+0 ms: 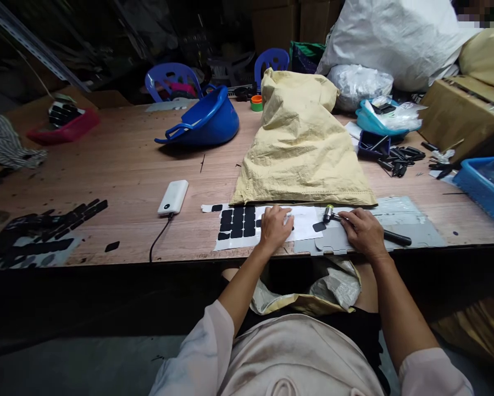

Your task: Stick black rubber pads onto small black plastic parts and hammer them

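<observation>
1. The white sheet is taken as landmark; black patches are set in rows at its left end.
2. The hammer is gripped in the right hand, with the fingers closed about its shaft, just right of the sheet and above the grey board.
3. The hammer's long axis is laid roughly left to right: the head is pointed toward the sheet's right edge, and the black handle end is slanted away from the sheet and slightly toward the body.
4. 1 separate patch is seen at the sheet's right end, to the right of the left fingers and just nearer the body than the hammer head. By the look of it, the right hand is the nearer of the 2.
5. The left hand is rested over the sheet's middle, its fingers loosely curled; whether anything is pinched there cannot be told.
6. Beyond the sheet, a cream sack is spread, its lower edge just beside it.
</observation>
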The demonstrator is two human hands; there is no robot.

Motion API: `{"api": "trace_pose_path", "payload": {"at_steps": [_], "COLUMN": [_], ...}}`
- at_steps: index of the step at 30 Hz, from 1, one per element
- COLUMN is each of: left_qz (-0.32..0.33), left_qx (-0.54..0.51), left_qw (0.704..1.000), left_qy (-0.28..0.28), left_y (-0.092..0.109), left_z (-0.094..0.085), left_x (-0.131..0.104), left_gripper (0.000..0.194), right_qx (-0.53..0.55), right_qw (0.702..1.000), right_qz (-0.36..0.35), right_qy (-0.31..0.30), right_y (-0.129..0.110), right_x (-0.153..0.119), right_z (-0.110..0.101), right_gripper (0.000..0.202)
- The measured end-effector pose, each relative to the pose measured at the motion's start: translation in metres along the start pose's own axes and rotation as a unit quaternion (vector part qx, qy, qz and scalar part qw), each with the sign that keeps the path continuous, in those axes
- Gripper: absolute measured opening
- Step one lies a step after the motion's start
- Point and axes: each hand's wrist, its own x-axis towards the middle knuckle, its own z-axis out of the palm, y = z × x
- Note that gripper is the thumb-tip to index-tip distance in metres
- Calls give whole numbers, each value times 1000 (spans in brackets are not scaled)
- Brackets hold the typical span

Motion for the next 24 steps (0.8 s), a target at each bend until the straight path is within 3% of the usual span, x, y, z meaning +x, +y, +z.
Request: {"api": "trace_pose_path", "payload": {"at_steps": [3, 7, 10, 18, 22, 24], "left_qz": [-56, -88, -119, -185, -200, -178], "left_qx": [86, 126, 111, 79, 30, -16], "left_qw": [995, 987, 985, 978, 978, 984], "left_qy": [3, 37, 61, 48, 40, 0], "left_y": [6, 13, 18, 32, 32, 27], "left_z": [-4, -7, -5, 7, -7, -18], "left_x": [31, 48, 57, 83, 82, 73], "left_gripper": [27, 25, 24, 28, 24, 20], "right_qx": [5, 1, 1, 13, 8, 10], "right_qw": [1000, 1000, 1000, 1000, 1000, 1000], "right_qz": [0, -8, -11, -1, -1, -2], "right_qy": [2, 7, 11, 7, 14, 16], "right_y": [-1, -2, -2, -3, -3, -3], "right_x": [0, 0, 0, 1, 0, 1], "right_z": [1, 0, 0, -1, 0, 0], "right_gripper": [28, 29, 29, 27, 27, 27]}}
